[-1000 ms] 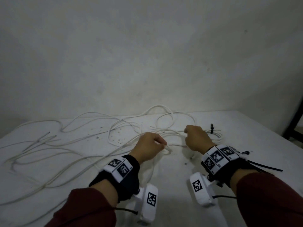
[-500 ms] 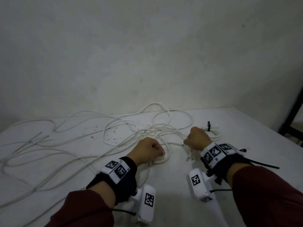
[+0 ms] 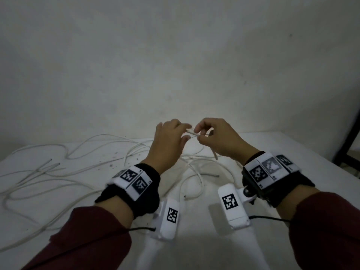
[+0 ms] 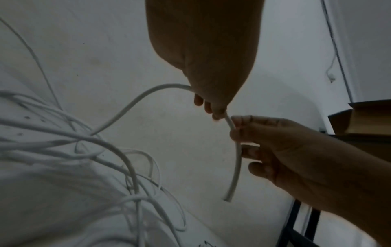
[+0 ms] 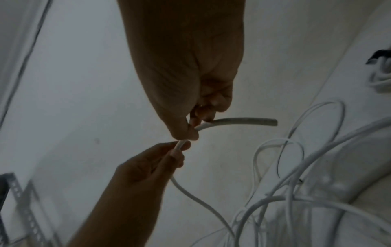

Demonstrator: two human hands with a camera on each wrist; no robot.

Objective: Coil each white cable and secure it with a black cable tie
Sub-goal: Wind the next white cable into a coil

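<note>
Both hands are raised above the white table (image 3: 292,152) and hold one white cable (image 3: 191,132) between them. My left hand (image 3: 186,131) pinches it with thumb and fingertips. Just to the right, my right hand (image 3: 197,136) pinches the same cable, and its short cut end (image 3: 215,155) hangs below that hand. In the left wrist view the cable (image 4: 237,158) runs from the left fingertips (image 4: 217,115) through the right hand (image 4: 275,142). Several loose white cables (image 3: 58,172) sprawl over the table. A coiled cable (image 5: 380,78) with a black tie (image 5: 378,56) lies at the right.
A pale wall stands right behind the table. A black frame (image 3: 350,143) stands beyond the table's right edge, with a cardboard box (image 4: 370,117) on that side. Short cable pieces (image 3: 206,175) lie under the hands. A perforated metal bracket (image 5: 25,208) shows at the left.
Both hands have lifted off the table and come together. They now hold a cable's end section in the air instead of gripping cable down on the surface.
</note>
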